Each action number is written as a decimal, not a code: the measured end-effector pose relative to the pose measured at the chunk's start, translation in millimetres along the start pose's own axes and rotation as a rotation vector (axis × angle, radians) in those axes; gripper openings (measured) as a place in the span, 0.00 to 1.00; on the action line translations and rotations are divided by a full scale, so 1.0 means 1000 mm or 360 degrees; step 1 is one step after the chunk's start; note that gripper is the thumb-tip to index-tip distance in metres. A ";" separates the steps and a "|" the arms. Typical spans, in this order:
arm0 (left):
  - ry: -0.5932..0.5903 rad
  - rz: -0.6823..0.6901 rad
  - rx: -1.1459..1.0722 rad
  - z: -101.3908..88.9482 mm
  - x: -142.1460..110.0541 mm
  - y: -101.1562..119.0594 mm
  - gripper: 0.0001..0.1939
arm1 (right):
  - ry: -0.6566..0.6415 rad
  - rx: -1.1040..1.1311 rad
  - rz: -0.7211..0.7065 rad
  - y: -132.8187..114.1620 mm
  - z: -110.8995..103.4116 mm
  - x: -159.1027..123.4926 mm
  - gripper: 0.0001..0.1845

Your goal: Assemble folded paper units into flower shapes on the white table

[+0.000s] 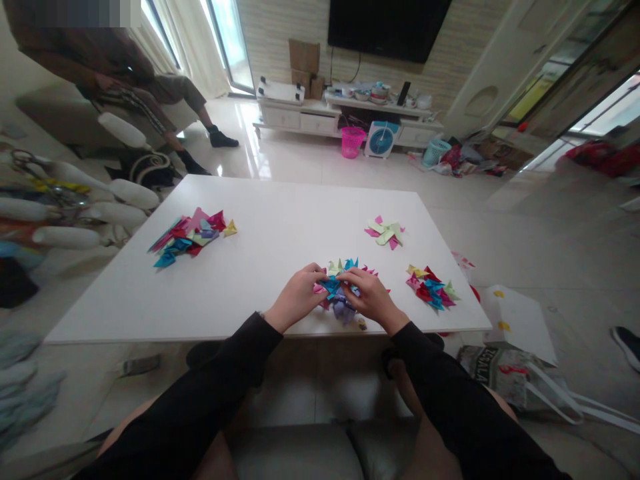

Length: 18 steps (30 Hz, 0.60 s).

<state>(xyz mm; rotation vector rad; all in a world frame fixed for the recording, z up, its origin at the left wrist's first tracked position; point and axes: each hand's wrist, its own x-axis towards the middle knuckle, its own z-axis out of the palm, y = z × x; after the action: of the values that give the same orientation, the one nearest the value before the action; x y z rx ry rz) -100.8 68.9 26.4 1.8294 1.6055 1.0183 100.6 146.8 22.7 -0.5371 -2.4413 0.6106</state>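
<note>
Left hand (297,293) and right hand (373,293) meet near the close edge of the white table (280,220), thumbs and fingers drawn together in small pinches on a blue folded paper piece (331,285) between them; how firmly each one grips cannot be told. Biggest of the paper things is the mixed pile (190,233) toward the table's left end, its pieces overlapping loosely. Next comes the colourful cluster (343,309) beneath and around the fingers, partly hidden by them, so whether its parts are joined is unclear. Smaller is the right-hand heap (433,291) by the table's right edge, and smaller again the green-and-pink star (386,233) lying alone beyond the right hand. As for the blue piece, it should weigh next to nothing, stiff along its folds yet soft across single layers, and probably a little slick. Its thick, layered middle looks the best place to take hold, with light fingertip pressure; thin points would likely bend or crumple, and a hard squeeze could flatten the creases.
</note>
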 end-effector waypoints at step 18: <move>-0.0026 0.0012 -0.0021 0.001 0.000 -0.005 0.13 | 0.0001 0.0020 -0.0015 -0.001 0.000 0.000 0.12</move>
<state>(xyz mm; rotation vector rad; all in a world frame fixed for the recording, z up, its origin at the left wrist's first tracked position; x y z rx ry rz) -102.5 69.6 22.0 1.8314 1.5799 1.0124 100.3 146.0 23.9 -0.5201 -2.4364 0.6212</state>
